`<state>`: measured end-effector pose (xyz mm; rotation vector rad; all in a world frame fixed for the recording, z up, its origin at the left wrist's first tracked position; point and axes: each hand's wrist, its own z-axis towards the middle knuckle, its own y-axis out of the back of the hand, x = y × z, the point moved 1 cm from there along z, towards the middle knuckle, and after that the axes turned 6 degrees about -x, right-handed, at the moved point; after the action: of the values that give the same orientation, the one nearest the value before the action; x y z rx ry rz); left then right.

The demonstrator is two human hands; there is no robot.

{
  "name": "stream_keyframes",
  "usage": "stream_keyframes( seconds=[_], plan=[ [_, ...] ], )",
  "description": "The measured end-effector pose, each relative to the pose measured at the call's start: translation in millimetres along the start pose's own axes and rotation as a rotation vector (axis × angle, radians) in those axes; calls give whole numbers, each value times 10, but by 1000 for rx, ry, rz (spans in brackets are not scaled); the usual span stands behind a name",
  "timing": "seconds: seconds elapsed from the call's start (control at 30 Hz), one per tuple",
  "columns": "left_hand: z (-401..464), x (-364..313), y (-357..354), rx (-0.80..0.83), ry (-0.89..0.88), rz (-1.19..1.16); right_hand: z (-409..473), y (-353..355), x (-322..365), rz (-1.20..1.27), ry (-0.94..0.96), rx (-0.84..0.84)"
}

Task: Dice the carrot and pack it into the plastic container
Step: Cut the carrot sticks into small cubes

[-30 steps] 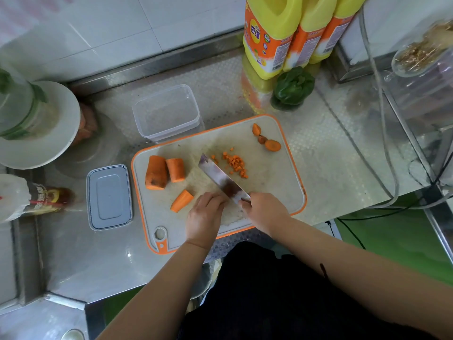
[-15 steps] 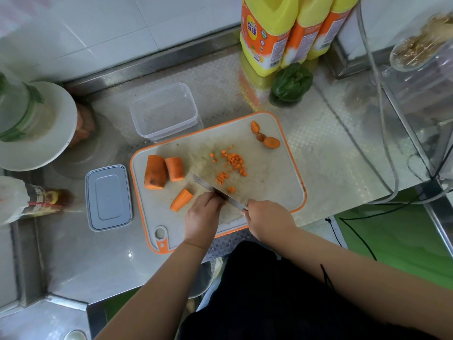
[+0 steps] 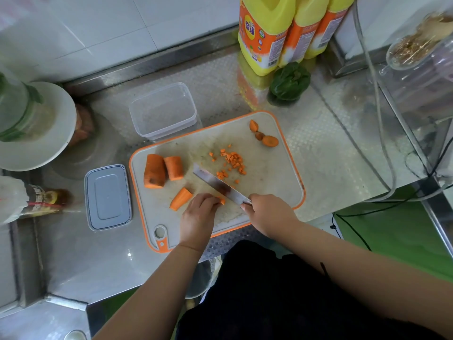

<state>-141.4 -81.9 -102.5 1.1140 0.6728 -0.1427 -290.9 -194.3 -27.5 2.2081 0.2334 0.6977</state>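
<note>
Right hand (image 3: pixel 267 214) wrapped around the handle of a steel-bladed kitchen knife (image 3: pixel 220 186), handle itself hidden inside the fist, blade slanting up and to the left across the white cutting board with orange rim (image 3: pixel 274 173). Left hand (image 3: pixel 199 212) with fingers curled down onto a small orange carrot piece (image 3: pixel 221 200), pinning it to the board right against the near part of the blade; only a sliver of that piece visible past the fingertips. Just left of the left hand, a wedge-shaped carrot piece (image 3: pixel 181 198) lying flat on the board. Further up on the left side of the board, two thick carrot chunks (image 3: pixel 163 170) side by side, touching. On the far side of the blade, a loose scatter of small orange carrot dice (image 3: pixel 231 163) near the middle of the board. At the far right corner of the board, a few carrot end trimmings (image 3: pixel 266 137). Clear rectangular plastic container (image 3: pixel 163 111) standing open on the steel counter (image 3: pixel 323 148), just beyond the board's far left edge, nothing visible inside. Grey-blue rectangular lid (image 3: pixel 107 197) lying flat on the counter just left of the board. Behind the board, three yellow bottles with orange labels (image 3: pixel 267 33) against the wall, a dark green pepper (image 3: pixel 289 81) in front of them.
</note>
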Motion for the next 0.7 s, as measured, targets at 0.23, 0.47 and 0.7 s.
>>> stream_keyframes(
  seconds=[0.23, 0.47, 0.7],
  plan=[
    [31, 48, -49, 23, -13, 16, -66, -13, 81, -121, 87, -15],
    [27, 68, -59, 17, -25, 22, -29, -169, 119, -143, 3, 9],
    [11, 67, -21, 26, -16, -7, 93, -87, 58, 33, -67, 54]
  ],
)
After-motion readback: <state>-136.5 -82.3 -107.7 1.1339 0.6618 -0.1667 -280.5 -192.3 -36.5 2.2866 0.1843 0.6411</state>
